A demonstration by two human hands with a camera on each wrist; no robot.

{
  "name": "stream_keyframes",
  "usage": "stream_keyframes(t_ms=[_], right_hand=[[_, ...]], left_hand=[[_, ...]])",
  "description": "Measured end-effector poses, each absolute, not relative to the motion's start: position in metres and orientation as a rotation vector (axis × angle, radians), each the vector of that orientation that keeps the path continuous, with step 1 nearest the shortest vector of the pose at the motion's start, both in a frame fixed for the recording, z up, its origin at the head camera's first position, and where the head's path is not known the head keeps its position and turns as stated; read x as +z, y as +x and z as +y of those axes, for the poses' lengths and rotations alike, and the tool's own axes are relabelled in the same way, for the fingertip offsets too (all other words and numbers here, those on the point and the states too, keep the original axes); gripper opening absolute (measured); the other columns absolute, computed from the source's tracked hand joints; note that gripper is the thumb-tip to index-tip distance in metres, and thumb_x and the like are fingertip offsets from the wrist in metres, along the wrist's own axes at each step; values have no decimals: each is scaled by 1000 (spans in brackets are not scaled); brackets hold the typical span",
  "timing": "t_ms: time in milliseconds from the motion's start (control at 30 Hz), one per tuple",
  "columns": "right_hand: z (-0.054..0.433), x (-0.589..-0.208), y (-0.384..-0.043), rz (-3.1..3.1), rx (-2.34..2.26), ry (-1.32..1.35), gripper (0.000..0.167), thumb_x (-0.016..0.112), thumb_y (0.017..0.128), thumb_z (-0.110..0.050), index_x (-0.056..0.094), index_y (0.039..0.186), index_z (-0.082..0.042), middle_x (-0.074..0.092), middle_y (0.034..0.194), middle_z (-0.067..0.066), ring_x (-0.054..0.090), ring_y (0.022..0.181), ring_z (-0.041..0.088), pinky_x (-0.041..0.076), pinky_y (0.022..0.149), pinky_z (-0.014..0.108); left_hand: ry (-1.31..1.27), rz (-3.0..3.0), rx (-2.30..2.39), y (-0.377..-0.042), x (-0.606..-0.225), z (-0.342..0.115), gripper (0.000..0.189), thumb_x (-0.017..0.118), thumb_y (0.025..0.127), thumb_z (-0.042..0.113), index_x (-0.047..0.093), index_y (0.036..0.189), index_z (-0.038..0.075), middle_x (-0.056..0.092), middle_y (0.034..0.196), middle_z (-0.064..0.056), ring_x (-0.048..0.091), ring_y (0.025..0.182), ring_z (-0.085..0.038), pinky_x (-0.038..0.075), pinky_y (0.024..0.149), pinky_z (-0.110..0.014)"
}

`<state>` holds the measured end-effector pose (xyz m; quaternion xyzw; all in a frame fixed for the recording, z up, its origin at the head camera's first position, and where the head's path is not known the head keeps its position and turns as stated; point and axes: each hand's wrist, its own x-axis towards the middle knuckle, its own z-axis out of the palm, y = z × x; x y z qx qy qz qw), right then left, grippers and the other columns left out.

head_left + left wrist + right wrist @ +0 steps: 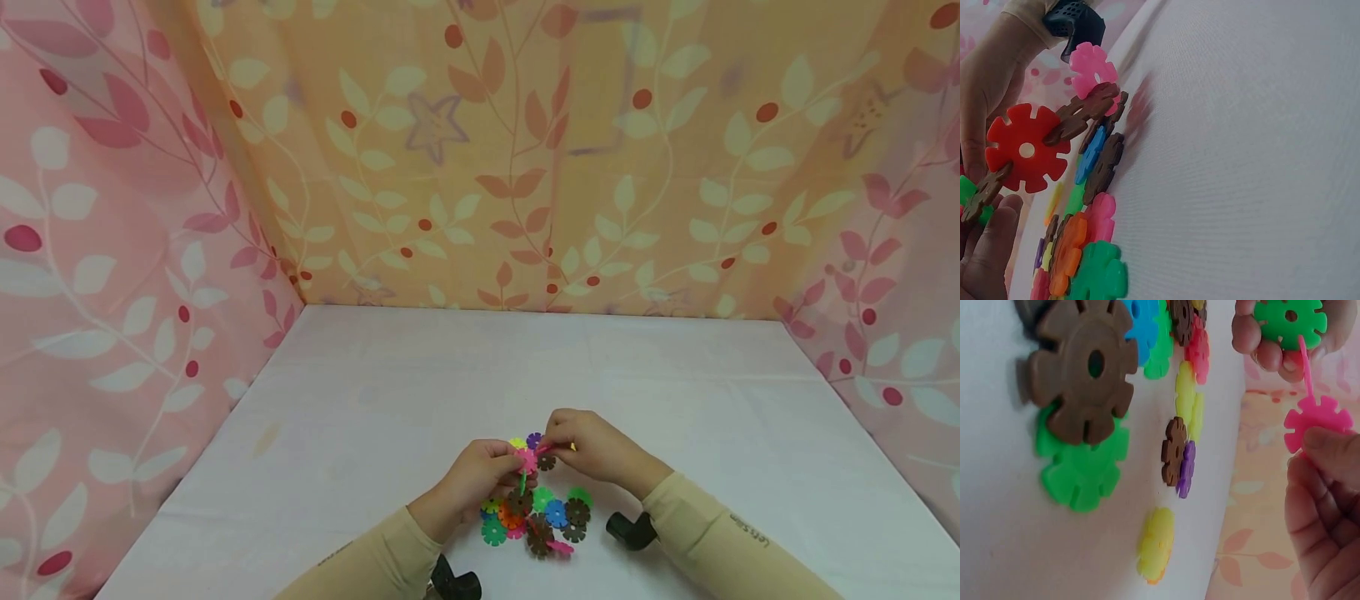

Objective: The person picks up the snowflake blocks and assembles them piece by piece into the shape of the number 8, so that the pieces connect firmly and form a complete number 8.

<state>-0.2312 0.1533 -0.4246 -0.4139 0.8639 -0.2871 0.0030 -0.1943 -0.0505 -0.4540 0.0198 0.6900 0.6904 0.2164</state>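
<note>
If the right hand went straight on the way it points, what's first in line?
Most likely the pink disc at the left hand; the right hand looks close to it, but depth is unclear.

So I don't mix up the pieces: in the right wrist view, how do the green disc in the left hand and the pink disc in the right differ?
The green disc shows its centre hole; the pink disc shows none, partly covered by the thumb of the right hand. The green disc sits at the top edge of that view, the pink disc lower down. Both have notched rims and are hand-held.
</note>
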Motion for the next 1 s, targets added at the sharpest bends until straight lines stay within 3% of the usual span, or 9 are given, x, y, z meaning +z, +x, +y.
stream_keyframes(t_ms=[600,1000], right_hand=[[156,-424,-232,2712,-958,-1377,7,68,81,-7,71,83,-13,66,81,-2,57,74,4,51,69,22],[152,-424,-228,2713,-943,-1334,8,69,80,-6,72,83,-12,64,79,-7,55,71,0,50,67,19]], left_hand=[[62,1896,1913,-194,-455,-51,21,58,89,16,65,84,-3,70,80,-14,67,69,-19,47,53,-20],[77,1933,1877,-193,-452,-50,21,56,91,15,65,84,-2,70,79,-13,67,71,-19,42,49,-19]])
